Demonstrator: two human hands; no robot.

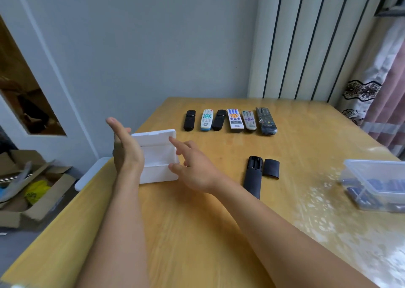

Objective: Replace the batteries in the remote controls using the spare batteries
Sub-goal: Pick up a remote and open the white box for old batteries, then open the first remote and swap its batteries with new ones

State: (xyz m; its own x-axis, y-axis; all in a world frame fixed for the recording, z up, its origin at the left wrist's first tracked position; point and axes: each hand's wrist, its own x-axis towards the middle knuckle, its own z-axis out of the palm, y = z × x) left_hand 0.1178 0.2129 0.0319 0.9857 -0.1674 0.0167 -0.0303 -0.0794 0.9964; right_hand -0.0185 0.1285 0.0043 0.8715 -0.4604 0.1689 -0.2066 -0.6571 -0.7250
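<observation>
Wooden table [197, 233] by grey wall | your left hand [126, 149] and right hand [195, 165], fingers spread, flank white foam box [158, 156], apparently positioning it | opened black remote [253, 176], cover [271, 169] beside, awaits batteries [372, 189] in clear tub [377, 167] right.

Wooden table [197, 233]: six remotes [230, 120], foam box [158, 156], opened remote [253, 178], cover [271, 169], battery tub [377, 184].
</observation>
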